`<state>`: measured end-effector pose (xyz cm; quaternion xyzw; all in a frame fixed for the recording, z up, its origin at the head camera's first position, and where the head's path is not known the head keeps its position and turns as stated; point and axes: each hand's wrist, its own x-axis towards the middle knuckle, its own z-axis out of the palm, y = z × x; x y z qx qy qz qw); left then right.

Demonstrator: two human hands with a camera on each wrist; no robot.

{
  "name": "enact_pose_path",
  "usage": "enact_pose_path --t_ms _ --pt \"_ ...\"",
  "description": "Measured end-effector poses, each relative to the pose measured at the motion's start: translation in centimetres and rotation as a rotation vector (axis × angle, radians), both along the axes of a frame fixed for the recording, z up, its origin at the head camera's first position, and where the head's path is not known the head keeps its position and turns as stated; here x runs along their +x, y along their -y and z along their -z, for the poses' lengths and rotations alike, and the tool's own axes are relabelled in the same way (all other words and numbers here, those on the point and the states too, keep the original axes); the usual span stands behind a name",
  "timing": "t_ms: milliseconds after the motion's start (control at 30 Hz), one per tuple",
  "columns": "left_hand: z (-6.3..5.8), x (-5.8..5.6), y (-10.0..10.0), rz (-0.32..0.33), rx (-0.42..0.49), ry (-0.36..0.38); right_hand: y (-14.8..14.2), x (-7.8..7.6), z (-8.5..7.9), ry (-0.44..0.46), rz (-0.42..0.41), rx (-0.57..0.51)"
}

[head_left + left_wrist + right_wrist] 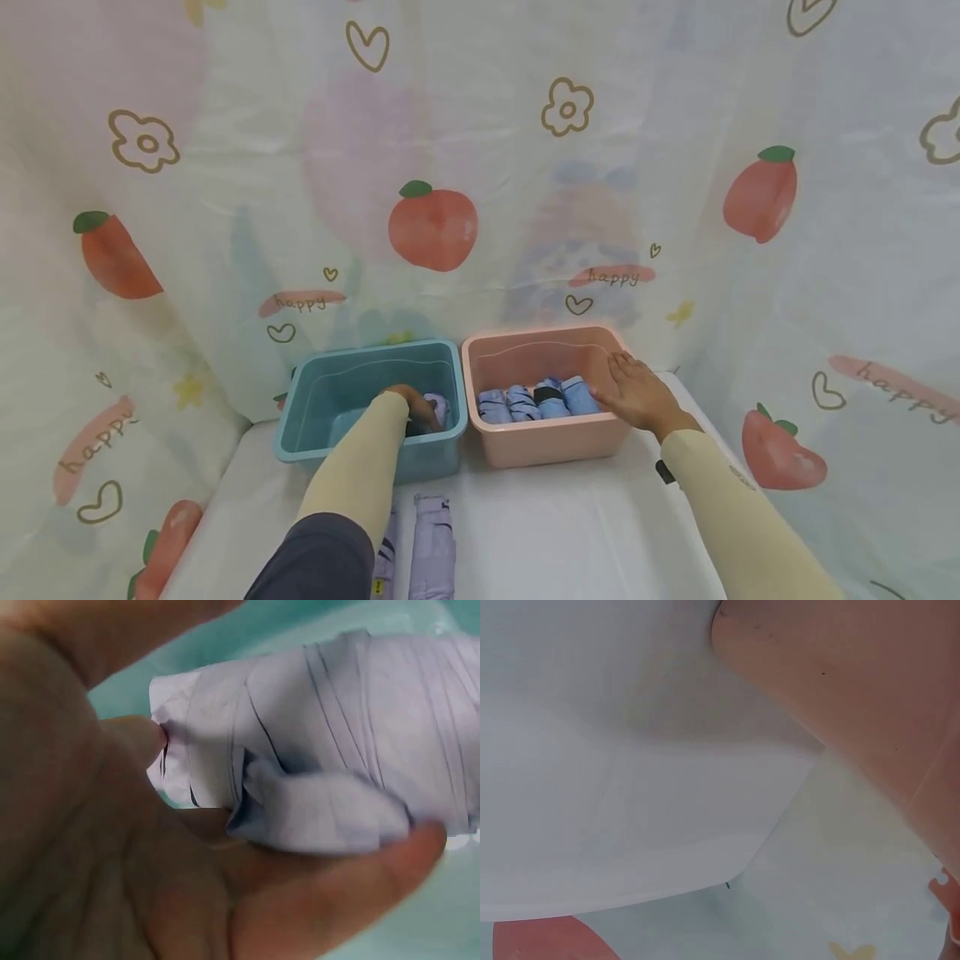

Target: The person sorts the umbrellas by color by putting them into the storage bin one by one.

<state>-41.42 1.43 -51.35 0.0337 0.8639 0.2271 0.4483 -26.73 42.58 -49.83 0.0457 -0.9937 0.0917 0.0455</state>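
Beneath both hands I'm seeing a white table (pixel 540 521) spreading out, faint creases running over it. Beyond the hands, and to either side of them, a pale curtain (pixel 495 142) is hanging like walls; it is carrying red fruit (pixel 432 229), outlined hearts, flowers and the word "happy" on reddish smears. Through the right wrist camera I'm making out a rounded corner of the table, the curtain showing past it.

The left hand (pixel 415 403) is sitting low in the blue bin (pixel 431 462) — thumb and fingers are curving about a lilac roll (pixel 300 705), and a loose flap of it is lying over the fingers. How firmly they are gripping, I'm not able to tell. The roll is lying inside that bin, toward the wall nearer the right hand. The right hand (pixel 637 396) is resting over the rim of the pink bin (pixel 558 446), on the side away from the left hand, its fingers extending straight.

The pink bin is standing just beside the blue one, and inside it, between the hands, four blue rolls (pixel 521 402) are lying in a row. Nearer me than the left hand, two lilac bundles (pixel 432 546) are lying on the table — one is partly hiding behind the left sleeve (pixel 356 471), a yellow tag (pixel 378 587) showing on it.
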Motion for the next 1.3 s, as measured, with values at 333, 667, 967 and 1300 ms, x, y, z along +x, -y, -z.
enact_pose_path --t_ms 333,667,967,1300 --pt "0.3 0.0 -1.4 -0.14 0.024 0.015 -0.1 0.1 0.0 -0.005 -0.007 0.004" --pt "-2.1 -0.4 0.0 0.051 0.116 -0.028 0.1 -0.1 -0.1 0.01 -0.017 0.025" --pt "-6.8 0.5 2.7 0.19 0.223 -0.196 -0.4 -0.2 -0.2 0.011 -0.023 0.014" --pt "-8.9 5.4 7.2 0.2 0.278 -0.305 -0.2 -0.4 0.0 0.027 -0.017 -0.004"
